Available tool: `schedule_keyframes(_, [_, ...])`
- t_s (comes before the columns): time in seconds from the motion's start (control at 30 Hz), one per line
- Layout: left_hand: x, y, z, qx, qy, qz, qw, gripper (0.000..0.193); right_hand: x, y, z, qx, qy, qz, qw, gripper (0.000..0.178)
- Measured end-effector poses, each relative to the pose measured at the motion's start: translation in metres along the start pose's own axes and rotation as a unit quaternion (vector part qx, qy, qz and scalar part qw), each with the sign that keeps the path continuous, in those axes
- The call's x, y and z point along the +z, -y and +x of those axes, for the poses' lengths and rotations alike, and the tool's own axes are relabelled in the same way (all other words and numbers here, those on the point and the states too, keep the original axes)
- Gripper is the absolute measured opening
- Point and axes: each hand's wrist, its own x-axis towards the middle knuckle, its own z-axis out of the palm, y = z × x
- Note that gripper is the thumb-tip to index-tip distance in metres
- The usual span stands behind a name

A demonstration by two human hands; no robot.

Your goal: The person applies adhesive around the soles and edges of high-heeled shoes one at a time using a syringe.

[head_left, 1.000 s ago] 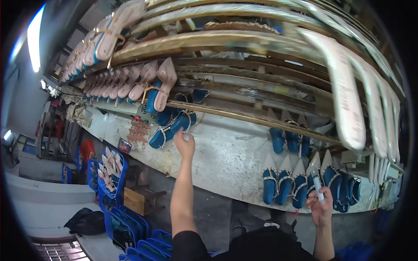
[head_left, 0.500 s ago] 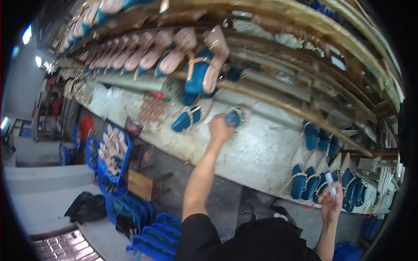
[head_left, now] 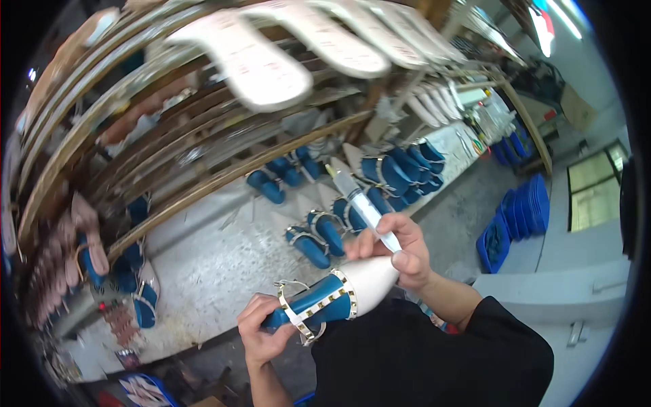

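Observation:
My left hand (head_left: 263, 329) is closed around the heel end of a blue shoe last (head_left: 317, 304). It wears a pale pointed toe (head_left: 369, 278) and straps with gold studs, and is held tilted in front of my body. In my right hand (head_left: 405, 252), thumb and fingers pinch a slim translucent white tube (head_left: 366, 209), syringe-like in shape. Its tapered end points down at the pale toe; I cannot tell whether it touches. Beyond my hands, several similar studded shoes on blue lasts (head_left: 308, 245) stand on the workbench (head_left: 203, 271).
Wooden racks (head_left: 224, 159) run above the bench's far side, with pale insole-shaped pieces (head_left: 261, 68) overhanging the top. More blue shoes (head_left: 400, 169) line the bench at the right. Stacked blue bins (head_left: 522, 210) stand on the floor at right; another blue bin (head_left: 149, 391) is at lower left.
The view has swung to the right. My left hand, formerly reaching over the bench at a blue shoe, now holds one near my body. My right hand has brought the tube to its toe.

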Motion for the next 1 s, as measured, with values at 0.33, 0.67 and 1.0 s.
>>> schedule_keyframes(0.33, [0.248, -0.067, 0.014, 0.056, -0.182, 0.191, 0.963, 0.032, -0.122, 0.121, -0.067, -0.289, 0.019, -0.139, 0.947, 0.045])
schedule_keyframes(0.67, [0.405, -0.089, 0.092, -0.408, -0.177, -0.507, 0.739, 0.045, -0.204, 0.157, -0.116, -0.351, 0.152, -0.255, 0.888, 0.036])
schedule_keyframes(1.0, [0.415, -0.123, 0.075, -0.255, -0.077, -0.399, 0.877, 0.068, -0.249, 0.195, -0.076, -0.261, 0.169, -0.296, 0.903, 0.052])
